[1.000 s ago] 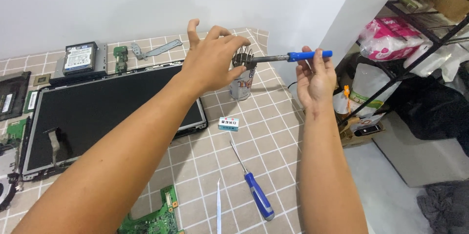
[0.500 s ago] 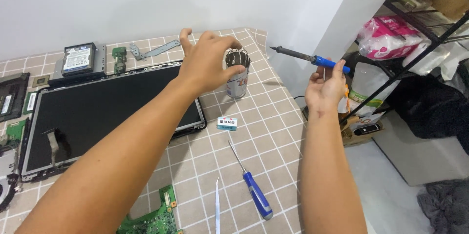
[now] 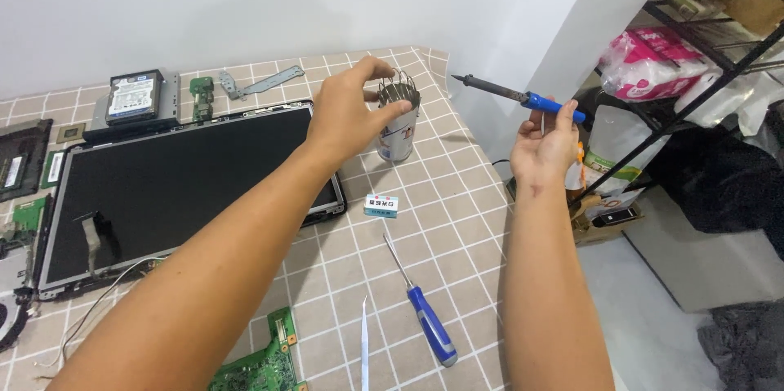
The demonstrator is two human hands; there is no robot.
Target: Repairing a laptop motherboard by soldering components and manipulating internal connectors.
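We are pulling the blue-handled soldering iron [image 3: 523, 98] away from the small wire-caged metal holder can [image 3: 398, 120]: a second ago its tip was sitting at the can's mouth, and now it is pointing left in open air, well apart from the can. That is telling us the iron is free of its rest and ready to be carried to work.

Our right hand [image 3: 545, 139] is gripping the blue handle between thumb and curled fingers, out past the table's right edge. Our left hand [image 3: 349, 113] is curling around the can, fingertips touching the wire cage at its top, steadying it on the beige tiled tabletop [image 3: 457, 227].

The can is standing near the far right corner of the table, so little room is lying beyond it. Open tiles are stretching toward us, broken by a small white box [image 3: 381, 205], a blue-handled screwdriver [image 3: 420, 305] and a white strip [image 3: 364, 354]. The dark laptop screen panel [image 3: 180, 178] is filling the left side, just beside the can.
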